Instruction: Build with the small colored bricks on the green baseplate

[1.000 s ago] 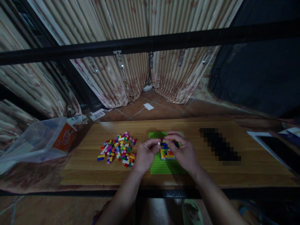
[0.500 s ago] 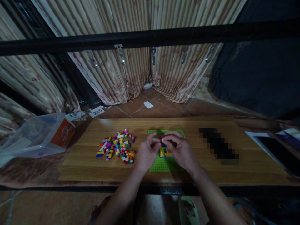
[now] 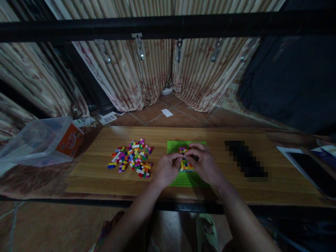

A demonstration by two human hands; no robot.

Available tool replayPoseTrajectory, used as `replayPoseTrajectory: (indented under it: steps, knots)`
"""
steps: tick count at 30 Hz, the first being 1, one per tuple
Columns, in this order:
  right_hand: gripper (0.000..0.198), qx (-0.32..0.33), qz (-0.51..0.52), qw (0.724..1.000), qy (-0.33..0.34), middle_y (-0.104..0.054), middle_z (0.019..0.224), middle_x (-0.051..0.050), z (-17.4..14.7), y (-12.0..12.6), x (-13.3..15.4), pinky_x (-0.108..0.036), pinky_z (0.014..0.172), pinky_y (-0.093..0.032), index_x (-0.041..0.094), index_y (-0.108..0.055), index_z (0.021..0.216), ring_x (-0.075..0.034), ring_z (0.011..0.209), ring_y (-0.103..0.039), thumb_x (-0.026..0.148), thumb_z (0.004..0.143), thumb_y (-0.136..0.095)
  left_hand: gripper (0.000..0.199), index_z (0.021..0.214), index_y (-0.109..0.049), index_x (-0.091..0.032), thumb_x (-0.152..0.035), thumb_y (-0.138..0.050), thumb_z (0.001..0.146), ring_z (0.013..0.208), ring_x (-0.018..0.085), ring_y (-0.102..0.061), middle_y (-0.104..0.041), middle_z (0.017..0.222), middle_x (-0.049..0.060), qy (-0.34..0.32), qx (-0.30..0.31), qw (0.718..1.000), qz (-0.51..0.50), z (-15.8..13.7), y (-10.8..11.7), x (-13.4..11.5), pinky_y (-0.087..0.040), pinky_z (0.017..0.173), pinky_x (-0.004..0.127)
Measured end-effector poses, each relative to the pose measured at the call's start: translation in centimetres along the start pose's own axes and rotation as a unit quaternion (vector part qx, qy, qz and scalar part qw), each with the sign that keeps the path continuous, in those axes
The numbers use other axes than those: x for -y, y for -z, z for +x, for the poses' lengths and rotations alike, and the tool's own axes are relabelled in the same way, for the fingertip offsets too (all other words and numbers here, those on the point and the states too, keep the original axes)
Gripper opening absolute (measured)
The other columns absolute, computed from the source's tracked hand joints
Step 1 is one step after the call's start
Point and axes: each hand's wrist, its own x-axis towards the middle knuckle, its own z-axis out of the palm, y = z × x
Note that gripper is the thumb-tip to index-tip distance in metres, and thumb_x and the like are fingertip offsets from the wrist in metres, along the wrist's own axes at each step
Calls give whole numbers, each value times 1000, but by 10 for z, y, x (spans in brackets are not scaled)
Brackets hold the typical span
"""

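Center: brick assembly (image 3: 187, 167) on green baseplate (image 3: 181, 181), partly built. Center-left: loose bricks (image 3: 136, 158) unplaced. Left hand (image 3: 167, 169), right hand (image 3: 206, 164): fingers bunched; pinch indeterminate.

Both arms are bare and extend forward from the lower edge of the view, converging without crossing. The left forearm (image 3: 136, 215) angles up and rightward; the right forearm (image 3: 243, 217) angles up and leftward. Wrists are nearly straight. The left hand (image 3: 168, 170) presents its back to the camera, fingers curled, thumb and index finger brought together at the tips. The right hand (image 3: 206, 163) mirrors this posture – fingers arched, thumb directed inward. The two sets of fingertips are positioned close together – contact between them, and the exact closure of each pinch, cannot be determined
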Motion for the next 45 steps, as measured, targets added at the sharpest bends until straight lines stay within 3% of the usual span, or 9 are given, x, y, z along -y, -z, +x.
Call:
replayPoseTrajectory:
  steps: [12,25,34,40,45]
  knots:
    - [10,-54,35,995,-79,-60,112,-6,1,-3,-1,-45,97,-41,24,-71,81,-24,106,-56,24,75,-63,29,106,-71,-20,-21,-51,86,94,20,-68,-73,106,5,17,-2,1000,0,-5,-2,-12,-49,89,31]
    - [10,-91,74,987,-109,-59,108,-8,3,-10,-2,-43,96,-41,22,-70,75,-24,104,-58,24,71,-62,32,113,-68,-18,-21,-50,87,85,17,-69,-74,102,4,39,3,998,48,-6,-3,-15,-51,83,29]
    - [10,-92,68,987,-115,-59,109,-7,3,-11,-1,-43,95,-41,23,-71,74,-25,105,-57,28,71,-62,28,103,-72,-20,-17,-50,85,86,17,-67,-74,100,4,-1,-21,999,50,-6,-7,-11,-51,80,28]
    - [12,-97,70,985,-122,-60,109,-7,3,-14,-6,-43,94,-42,22,-71,74,-25,103,-58,28,67,-63,29,102,-71,-21,-20,-48,85,78,17,-66,-74,91,4,-24,-18,998,56,-8,-11,-5,-51,74,27]
    - [14,-87,61,987,-125,-60,109,-7,3,-13,-6,-44,94,-42,22,-71,75,-26,104,-57,29,68,-62,31,107,-70,-22,-21,-48,85,80,18,-67,-74,94,5,-21,-25,998,63,-9,-12,-4,-52,75,28]
